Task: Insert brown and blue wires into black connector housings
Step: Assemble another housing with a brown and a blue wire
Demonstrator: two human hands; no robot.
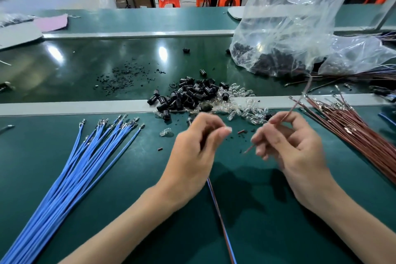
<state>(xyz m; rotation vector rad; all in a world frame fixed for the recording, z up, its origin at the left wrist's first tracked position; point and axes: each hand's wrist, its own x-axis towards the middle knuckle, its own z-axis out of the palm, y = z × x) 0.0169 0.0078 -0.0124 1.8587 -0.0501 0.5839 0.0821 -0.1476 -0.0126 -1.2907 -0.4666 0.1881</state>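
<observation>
My left hand hovers over the green table with its fingers curled; a brown and a blue wire trail from under it toward me, and what it grips is hidden. My right hand pinches a single brown wire whose far end rises toward the plastic bag. A heap of black connector housings lies just beyond both hands. Blue wires fan out at the left. Brown wires lie bundled at the right.
Clear glass bulbs are scattered beside the housings. A large clear plastic bag with black parts stands at the back right. Black scraps litter the shiny belt. A metal rail crosses the table. Orange stools stand far behind.
</observation>
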